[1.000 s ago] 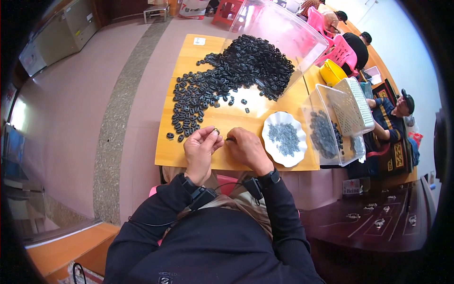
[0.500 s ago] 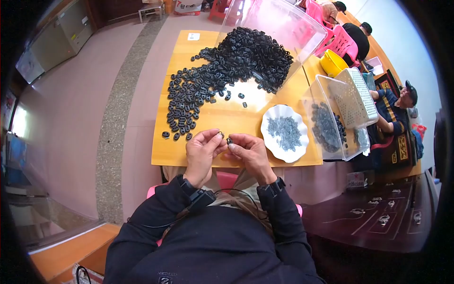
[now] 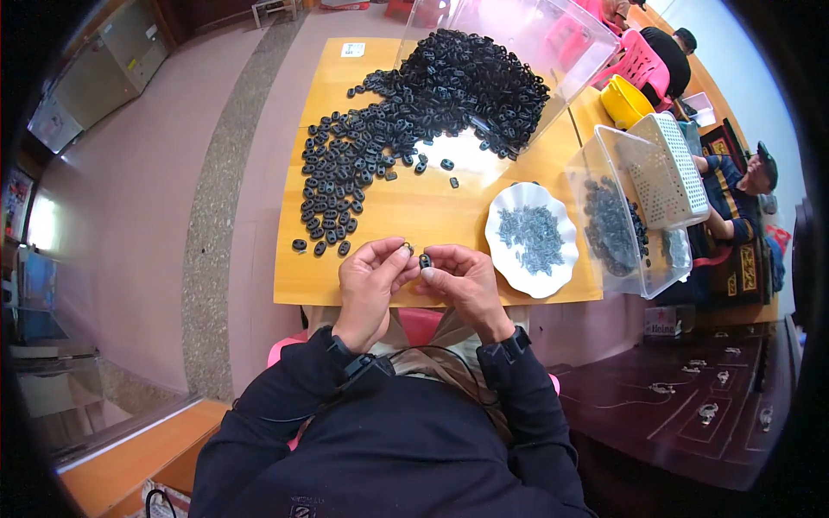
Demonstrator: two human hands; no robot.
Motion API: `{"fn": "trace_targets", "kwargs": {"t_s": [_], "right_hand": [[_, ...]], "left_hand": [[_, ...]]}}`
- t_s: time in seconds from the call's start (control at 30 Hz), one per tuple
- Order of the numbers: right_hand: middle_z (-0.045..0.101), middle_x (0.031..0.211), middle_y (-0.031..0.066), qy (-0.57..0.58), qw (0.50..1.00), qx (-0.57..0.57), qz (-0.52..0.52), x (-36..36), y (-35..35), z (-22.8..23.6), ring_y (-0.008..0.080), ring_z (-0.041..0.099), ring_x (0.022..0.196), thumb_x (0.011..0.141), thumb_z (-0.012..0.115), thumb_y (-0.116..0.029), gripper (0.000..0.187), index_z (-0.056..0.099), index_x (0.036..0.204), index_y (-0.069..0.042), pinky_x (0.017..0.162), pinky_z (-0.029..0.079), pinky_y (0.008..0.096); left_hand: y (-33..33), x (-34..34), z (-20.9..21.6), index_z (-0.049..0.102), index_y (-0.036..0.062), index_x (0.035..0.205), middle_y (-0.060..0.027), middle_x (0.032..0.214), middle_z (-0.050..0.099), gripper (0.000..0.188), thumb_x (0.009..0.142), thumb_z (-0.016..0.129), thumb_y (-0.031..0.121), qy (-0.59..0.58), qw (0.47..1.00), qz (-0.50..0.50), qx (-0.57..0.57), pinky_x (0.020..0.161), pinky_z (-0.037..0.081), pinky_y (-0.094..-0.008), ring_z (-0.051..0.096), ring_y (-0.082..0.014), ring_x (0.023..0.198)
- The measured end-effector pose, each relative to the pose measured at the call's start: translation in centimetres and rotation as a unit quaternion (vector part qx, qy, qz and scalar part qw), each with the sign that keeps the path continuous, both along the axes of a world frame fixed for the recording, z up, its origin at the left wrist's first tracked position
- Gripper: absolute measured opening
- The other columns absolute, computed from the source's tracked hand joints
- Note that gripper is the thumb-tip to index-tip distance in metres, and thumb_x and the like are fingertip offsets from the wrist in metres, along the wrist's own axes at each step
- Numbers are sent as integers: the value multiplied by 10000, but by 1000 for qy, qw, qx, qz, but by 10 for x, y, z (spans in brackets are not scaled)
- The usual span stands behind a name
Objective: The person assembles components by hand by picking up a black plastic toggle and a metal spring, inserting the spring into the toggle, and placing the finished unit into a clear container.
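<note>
My right hand (image 3: 469,287) pinches a small black two-hole oval piece (image 3: 425,261) between thumb and fingers, just above the table's near edge. Close beside it on the left, my left hand (image 3: 370,292) has thumb and forefinger pressed together on a tiny item (image 3: 408,248), too small to name. The fingertips of both hands almost meet. Loose black two-hole pieces (image 3: 332,197) lie spread beyond my left hand and run back into a big heap (image 3: 475,91). To the right of my hands, a white scalloped plate (image 3: 566,226) carries many small clear pieces (image 3: 528,239).
A large clear tub (image 3: 591,53) lies behind the heap. On the right stand a clear box (image 3: 629,281) with pieces inside, a white perforated basket (image 3: 672,168) and a yellow bowl (image 3: 625,102). A person in a dark cap (image 3: 749,177) sits beyond them. The wooden table (image 3: 440,207) ends just before me.
The black piece in my right hand now shows more of its face. Both hands stay close together near the table's edge. The whole view has shifted slightly.
</note>
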State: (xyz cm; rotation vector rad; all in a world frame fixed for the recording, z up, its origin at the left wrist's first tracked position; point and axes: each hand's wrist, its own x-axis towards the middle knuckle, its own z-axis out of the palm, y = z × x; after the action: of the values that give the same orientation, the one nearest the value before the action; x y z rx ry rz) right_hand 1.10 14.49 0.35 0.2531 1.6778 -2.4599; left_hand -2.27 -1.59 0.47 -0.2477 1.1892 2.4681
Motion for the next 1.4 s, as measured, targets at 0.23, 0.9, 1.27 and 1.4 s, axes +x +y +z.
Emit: {"fn": "trace_targets", "kwargs": {"t_s": [0.23,0.9,1.27,1.4], "right_hand": [[656,944,98,44,999,-18,1,-1,4,-8,174,671,798,859,662,3,320,579,1165,46,717,583,286],[658,960,125,15,999,-39,-28,3,7,-8,209,681,811,870,614,54,324,561,1190,54,741,586,304],[664,953,120,42,998,12,-53,4,9,-9,182,671,818,849,625,71,318,575,1163,61,745,583,307],[666,960,93,47,996,57,-41,4,9,-6,139,648,851,837,647,70,319,597,1152,53,764,551,261]], "left_hand": [[1,1,7,547,-30,1091,-93,929,638,202,905,598,29,-19,1000,-9,-8,751,560,-262,650,-150,827],[1,0,11,592,-52,1071,-132,926,667,187,902,603,24,-59,998,-37,-9,725,583,-298,672,-181,798],[0,0,10,615,-44,1060,-134,912,680,180,895,617,27,-56,996,-60,-27,719,580,-283,677,-171,768],[0,1,9,619,-40,1058,-126,895,682,181,893,624,35,-49,996,-64,-31,703,571,-268,671,-161,748]]}}
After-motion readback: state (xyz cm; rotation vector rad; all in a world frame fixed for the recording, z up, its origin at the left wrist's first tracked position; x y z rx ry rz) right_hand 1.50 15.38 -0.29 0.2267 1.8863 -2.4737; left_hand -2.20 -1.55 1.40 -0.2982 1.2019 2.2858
